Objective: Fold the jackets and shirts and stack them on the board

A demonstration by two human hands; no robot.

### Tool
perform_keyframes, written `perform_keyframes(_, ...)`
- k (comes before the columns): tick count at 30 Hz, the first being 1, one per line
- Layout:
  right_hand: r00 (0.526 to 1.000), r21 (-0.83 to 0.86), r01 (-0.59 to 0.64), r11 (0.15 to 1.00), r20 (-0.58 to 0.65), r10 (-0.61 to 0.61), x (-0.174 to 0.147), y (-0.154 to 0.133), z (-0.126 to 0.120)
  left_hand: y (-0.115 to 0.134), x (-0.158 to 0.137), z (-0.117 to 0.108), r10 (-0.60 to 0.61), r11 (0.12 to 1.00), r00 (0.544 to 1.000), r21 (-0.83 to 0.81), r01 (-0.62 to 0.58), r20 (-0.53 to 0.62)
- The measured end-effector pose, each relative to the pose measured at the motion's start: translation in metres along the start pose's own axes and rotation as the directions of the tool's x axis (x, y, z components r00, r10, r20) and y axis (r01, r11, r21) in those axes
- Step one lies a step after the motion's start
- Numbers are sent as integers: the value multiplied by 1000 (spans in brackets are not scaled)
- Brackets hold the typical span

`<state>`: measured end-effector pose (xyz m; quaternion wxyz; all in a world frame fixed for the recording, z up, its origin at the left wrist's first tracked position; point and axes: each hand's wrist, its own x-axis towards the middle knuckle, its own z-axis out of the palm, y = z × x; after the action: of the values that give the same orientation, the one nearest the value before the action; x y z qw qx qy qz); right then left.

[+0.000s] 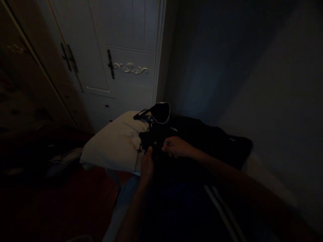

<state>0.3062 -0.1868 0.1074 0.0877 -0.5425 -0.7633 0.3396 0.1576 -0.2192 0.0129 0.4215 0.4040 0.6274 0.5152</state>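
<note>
A black jacket (207,131) with a white-edged collar (161,112) lies spread out in dim light. A small round snap button (155,143) shows on its front. Beside it, my left hand (147,164) has its thumb on the cloth edge, and the fingers look curled round it, partly hidden. My right hand (176,147) hovers over or rests on the jacket front, thumb and forefinger pinched together. What lies between those fingertips is too dark to make out.
A pale cushion or padded seat (113,144) lies under the collar side. A white wardrobe (133,27) stands behind it, and a wall (277,84) rises at the right. Dark items (58,161) lie at the left near the reddish floor (63,205).
</note>
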Motion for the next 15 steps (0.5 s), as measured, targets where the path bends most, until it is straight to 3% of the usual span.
perform_keyframes(9, 997, 33, -49, 998, -56, 51, -5, 47, -48, 35, -9, -5, 68, 997, 998, -27, -67, 18)
perform_keyframes(15, 991, -35, -8, 999, -137, 3, -11, 45, -62, 55, -8, -7, 119, 992, 992, -37, -118, 48)
